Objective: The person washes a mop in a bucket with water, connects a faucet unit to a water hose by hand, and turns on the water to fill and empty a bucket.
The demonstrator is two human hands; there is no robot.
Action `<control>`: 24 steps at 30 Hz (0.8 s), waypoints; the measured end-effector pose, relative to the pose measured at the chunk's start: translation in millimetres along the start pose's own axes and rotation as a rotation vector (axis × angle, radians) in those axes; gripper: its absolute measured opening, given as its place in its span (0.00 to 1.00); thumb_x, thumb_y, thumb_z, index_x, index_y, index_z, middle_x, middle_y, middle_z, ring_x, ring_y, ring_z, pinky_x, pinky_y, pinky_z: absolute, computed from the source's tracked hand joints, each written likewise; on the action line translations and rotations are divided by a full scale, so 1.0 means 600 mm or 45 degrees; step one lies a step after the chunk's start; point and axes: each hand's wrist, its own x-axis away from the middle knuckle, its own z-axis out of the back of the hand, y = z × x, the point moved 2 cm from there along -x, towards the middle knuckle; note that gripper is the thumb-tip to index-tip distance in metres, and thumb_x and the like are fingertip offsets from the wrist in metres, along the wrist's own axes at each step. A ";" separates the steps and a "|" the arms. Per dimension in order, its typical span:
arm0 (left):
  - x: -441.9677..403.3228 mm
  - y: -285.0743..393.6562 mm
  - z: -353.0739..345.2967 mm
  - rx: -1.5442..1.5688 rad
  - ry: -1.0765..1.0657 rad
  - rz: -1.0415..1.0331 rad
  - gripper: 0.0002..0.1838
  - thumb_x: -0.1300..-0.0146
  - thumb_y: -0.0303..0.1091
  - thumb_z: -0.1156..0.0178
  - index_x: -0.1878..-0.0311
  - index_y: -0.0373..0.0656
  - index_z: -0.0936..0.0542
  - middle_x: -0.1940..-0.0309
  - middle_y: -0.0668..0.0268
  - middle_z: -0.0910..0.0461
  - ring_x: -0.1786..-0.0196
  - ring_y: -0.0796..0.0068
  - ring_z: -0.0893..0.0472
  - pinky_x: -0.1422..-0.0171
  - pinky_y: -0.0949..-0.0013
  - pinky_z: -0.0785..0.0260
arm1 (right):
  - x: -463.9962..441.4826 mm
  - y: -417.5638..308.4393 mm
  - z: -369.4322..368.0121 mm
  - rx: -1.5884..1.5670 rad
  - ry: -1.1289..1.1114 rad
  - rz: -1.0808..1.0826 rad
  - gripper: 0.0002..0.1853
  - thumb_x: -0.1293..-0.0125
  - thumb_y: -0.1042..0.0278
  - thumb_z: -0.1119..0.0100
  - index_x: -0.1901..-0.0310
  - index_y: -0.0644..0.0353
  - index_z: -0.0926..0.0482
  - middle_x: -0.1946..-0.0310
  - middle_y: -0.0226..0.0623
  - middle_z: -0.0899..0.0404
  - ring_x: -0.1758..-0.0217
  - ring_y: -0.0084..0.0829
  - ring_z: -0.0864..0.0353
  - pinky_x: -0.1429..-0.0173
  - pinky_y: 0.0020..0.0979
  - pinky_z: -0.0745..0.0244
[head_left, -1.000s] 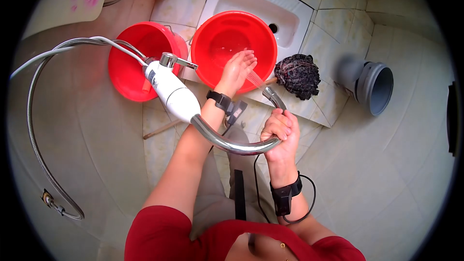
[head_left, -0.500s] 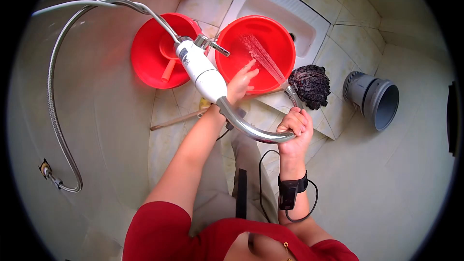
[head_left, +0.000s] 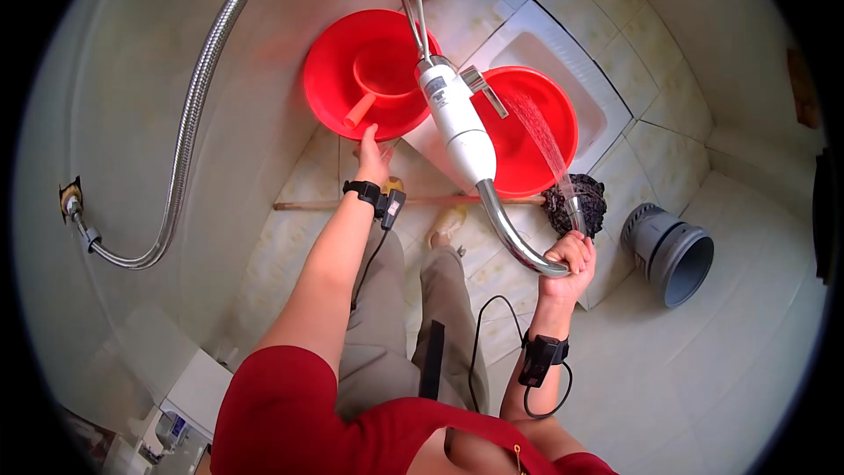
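The faucet (head_left: 466,136) hangs in front of me, over the floor: its white body slants down toward me, with a metal lever (head_left: 486,92) near the top, and its curved chrome spout (head_left: 508,222) sweeps round to my right. My right hand (head_left: 570,266) is wrapped around that spout near its end, fingers curled tight and the nozzle sticking out above them. A fan of water (head_left: 541,134) leaves the nozzle and goes into the red basin (head_left: 525,167) ahead, which the faucet's body partly hides.

My left hand (head_left: 374,157) is stretched forward, fingertips right at the near rim of the other red tub (head_left: 327,79); I can't quite tell whether they pinch that rim or only rest against it. Inside this tub lies a red dipper (head_left: 359,111), its handle pointing back toward my left hand.

Beyond the basin, a white squat toilet (head_left: 593,79) is set among the tiles. A dark mop head (head_left: 597,200) lies just beside the basin, partly behind the nozzle, and its wooden handle (head_left: 308,206) stretches leftward across the floor. Farther right, a grey pipe piece (head_left: 665,251) lies on its side, its open end facing me. On my left, a braided hose (head_left: 192,105) curves up from the wall fitting (head_left: 72,200).
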 end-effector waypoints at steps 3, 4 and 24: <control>-0.022 0.003 0.009 0.058 0.038 -0.040 0.23 0.49 0.37 0.40 0.52 0.42 0.36 0.63 0.62 0.31 0.63 0.67 0.30 0.52 0.63 0.32 | 0.003 0.006 -0.009 0.028 -0.017 0.006 0.05 0.39 0.73 0.53 0.68 0.65 0.37 0.87 0.25 0.38 0.90 0.17 0.43 0.87 0.17 0.42; -0.026 0.004 0.012 0.075 0.081 -0.073 0.21 0.47 0.35 0.42 0.52 0.40 0.35 0.63 0.60 0.29 0.63 0.67 0.28 0.50 0.63 0.31 | 0.001 0.007 -0.008 0.043 -0.014 -0.004 0.05 0.39 0.73 0.53 0.68 0.65 0.37 0.87 0.25 0.38 0.90 0.17 0.43 0.87 0.17 0.42; 0.039 0.018 0.223 0.127 -0.129 0.043 0.10 0.49 0.23 0.50 0.61 0.36 0.30 0.61 0.56 0.24 0.58 0.58 0.23 0.54 0.57 0.26 | 0.000 0.003 -0.018 0.159 -0.040 -0.016 0.05 0.39 0.73 0.53 0.69 0.64 0.36 0.88 0.24 0.38 0.90 0.16 0.43 0.87 0.17 0.42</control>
